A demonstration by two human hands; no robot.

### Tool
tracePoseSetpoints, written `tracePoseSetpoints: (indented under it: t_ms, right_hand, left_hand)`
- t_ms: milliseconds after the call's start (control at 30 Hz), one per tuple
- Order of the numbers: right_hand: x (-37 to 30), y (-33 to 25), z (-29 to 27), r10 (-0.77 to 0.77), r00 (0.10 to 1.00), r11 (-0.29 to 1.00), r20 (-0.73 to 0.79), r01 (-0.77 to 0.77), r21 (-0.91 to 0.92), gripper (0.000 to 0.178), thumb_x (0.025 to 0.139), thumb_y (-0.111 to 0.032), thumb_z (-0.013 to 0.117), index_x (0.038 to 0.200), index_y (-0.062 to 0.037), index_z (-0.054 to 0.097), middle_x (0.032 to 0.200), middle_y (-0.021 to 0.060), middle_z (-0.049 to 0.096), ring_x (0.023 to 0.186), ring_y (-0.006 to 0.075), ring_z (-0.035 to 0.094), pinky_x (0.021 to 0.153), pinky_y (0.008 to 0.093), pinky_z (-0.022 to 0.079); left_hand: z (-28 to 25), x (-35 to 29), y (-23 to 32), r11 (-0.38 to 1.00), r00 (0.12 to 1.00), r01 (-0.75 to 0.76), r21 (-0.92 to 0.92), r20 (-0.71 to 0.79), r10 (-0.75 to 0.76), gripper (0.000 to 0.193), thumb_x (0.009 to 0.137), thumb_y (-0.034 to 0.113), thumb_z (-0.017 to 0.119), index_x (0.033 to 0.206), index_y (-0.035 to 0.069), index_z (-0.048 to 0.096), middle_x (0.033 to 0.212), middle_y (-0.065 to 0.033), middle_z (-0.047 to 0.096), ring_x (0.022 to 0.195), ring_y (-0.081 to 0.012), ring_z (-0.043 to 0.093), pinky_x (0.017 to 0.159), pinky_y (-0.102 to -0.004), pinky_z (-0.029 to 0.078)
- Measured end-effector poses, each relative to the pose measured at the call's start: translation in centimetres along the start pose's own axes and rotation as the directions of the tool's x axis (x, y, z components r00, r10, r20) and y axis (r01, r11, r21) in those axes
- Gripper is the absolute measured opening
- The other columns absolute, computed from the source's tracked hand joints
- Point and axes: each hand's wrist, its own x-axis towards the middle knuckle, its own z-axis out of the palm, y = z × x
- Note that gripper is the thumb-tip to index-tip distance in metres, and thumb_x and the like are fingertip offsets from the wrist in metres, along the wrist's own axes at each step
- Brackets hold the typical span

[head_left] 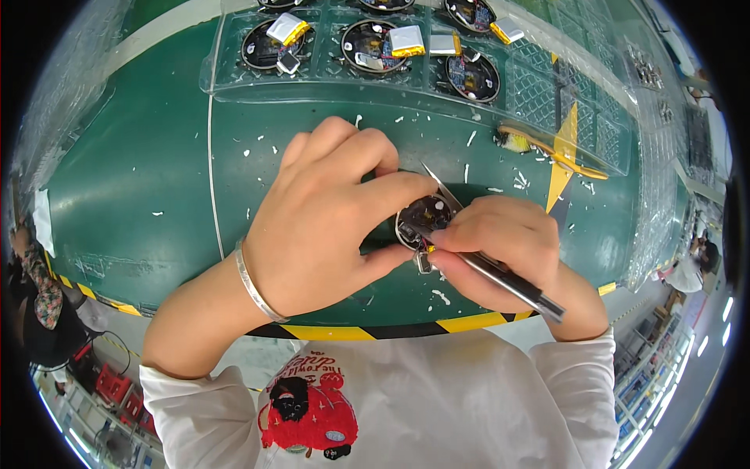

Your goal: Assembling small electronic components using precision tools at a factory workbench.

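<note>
My left hand is closed around the left side of a small round black housing, index finger above it and thumb below. Circuit parts show inside the housing. A small silver part sits at its lower edge. In my right hand a pair of metal tweezers is gripped, its back end sticking out to the lower right. A dark tip reaches the inside of the housing. Another slim silver point shows above my right fingers; whether it belongs to the tweezers, I cannot tell.
Behind my hands lies a clear plastic tray with several round housings and silver-yellow battery packs. A yellow-handled brush rests at the right. White scraps dot the green table, whose near edge carries black-yellow tape.
</note>
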Motion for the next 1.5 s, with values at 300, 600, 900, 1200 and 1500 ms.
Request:
tracePoseSetpoints:
  t_ms: [300, 600, 900, 1200, 1500]
  right_hand:
    - [0.0, -0.9, -0.4, 0.297, 0.952, 0.933, 0.070, -0.305, 0.189, 0.009, 0.081, -0.003, 0.072, 0.081, -0.0002, 0.063, 0.065, 0.0055, 0.063, 0.054, 0.0114, 0.059, 0.047, 0.0229, 0.040]
    - [-0.2, -0.3, 0.3, 0.167, 0.986, 0.977, 0.021, -0.168, 0.133, 0.011, 0.080, 0.000, 0.072, 0.082, 0.0013, 0.062, 0.070, 0.0089, 0.065, 0.053, 0.0169, 0.061, 0.047, 0.0260, 0.043]
    - [-0.4, 0.2, 0.9, 0.056, 0.995, 0.996, -0.083, -0.050, 0.073, 0.012, 0.078, 0.002, 0.072, 0.079, 0.0003, 0.061, 0.066, 0.0094, 0.062, 0.051, 0.0202, 0.060, 0.046, 0.0285, 0.043]
    - [-0.3, -0.6, 0.6, 0.173, 0.983, 0.981, -0.067, -0.166, 0.097, 0.012, 0.079, 0.002, 0.071, 0.077, 0.0004, 0.059, 0.065, 0.0087, 0.061, 0.049, 0.0191, 0.057, 0.045, 0.0278, 0.041]
    - [-0.4, -0.2, 0.6, 0.099, 0.992, 0.992, -0.082, -0.091, 0.090, 0.012, 0.079, 0.002, 0.071, 0.079, 0.0011, 0.059, 0.067, 0.0097, 0.063, 0.050, 0.0196, 0.059, 0.046, 0.0272, 0.042]
  left_hand:
    - [0.4, -0.1, 0.0, 1.000, 0.999, 0.025, -0.008, -0.026, -0.025, 0.051, 0.056, 0.019, 0.085, 0.105, 0.013, 0.072, 0.092, -0.0028, 0.055, 0.090, -0.0242, 0.049, 0.083, -0.0369, 0.037]
    - [0.5, 0.0, 0.0, 0.999, 0.999, 0.033, -0.012, -0.026, -0.033, 0.050, 0.056, 0.017, 0.085, 0.104, 0.012, 0.072, 0.094, -0.0028, 0.057, 0.092, -0.0247, 0.050, 0.085, -0.0369, 0.037]
    - [0.5, 0.0, -0.1, 0.999, 0.999, 0.031, -0.019, -0.027, -0.032, 0.051, 0.055, 0.016, 0.085, 0.104, 0.011, 0.072, 0.095, -0.0037, 0.059, 0.094, -0.0252, 0.051, 0.086, -0.0367, 0.038]
    - [0.5, 0.1, 0.1, 0.998, 0.998, 0.046, -0.036, -0.029, -0.048, 0.052, 0.054, 0.015, 0.085, 0.104, 0.011, 0.071, 0.097, -0.0043, 0.060, 0.094, -0.0262, 0.051, 0.087, -0.0376, 0.037]
    - [0.6, 0.1, 0.0, 0.998, 0.998, 0.051, -0.040, -0.035, -0.052, 0.051, 0.055, 0.015, 0.085, 0.103, 0.011, 0.071, 0.096, -0.0037, 0.060, 0.094, -0.0260, 0.051, 0.087, -0.0375, 0.036]
